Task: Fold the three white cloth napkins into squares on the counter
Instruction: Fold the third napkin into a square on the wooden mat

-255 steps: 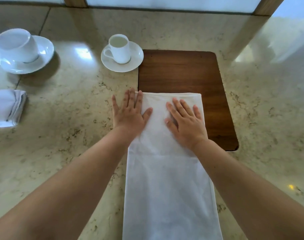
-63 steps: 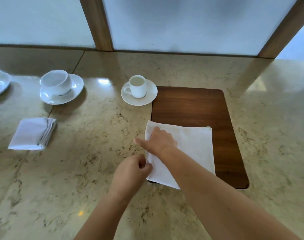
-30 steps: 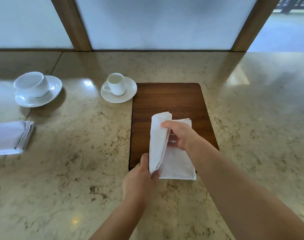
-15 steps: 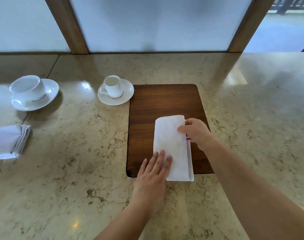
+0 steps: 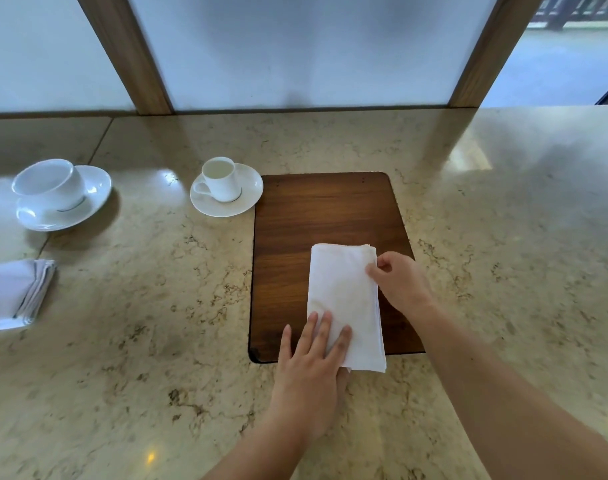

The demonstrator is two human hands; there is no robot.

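On the beige marble surface we see, at far left, a folded white cloth napkin, then two white cups on saucers. On the dark wooden board, our left hand presses flat-fingered on a narrow folded white napkin whose near end overhangs the board, while our right hand pinches its right edge.

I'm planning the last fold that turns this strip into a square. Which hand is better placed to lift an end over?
Probably the right hand: it already pinches the napkin near its far corner, while the left hand presses flat on the near end as an anchor.
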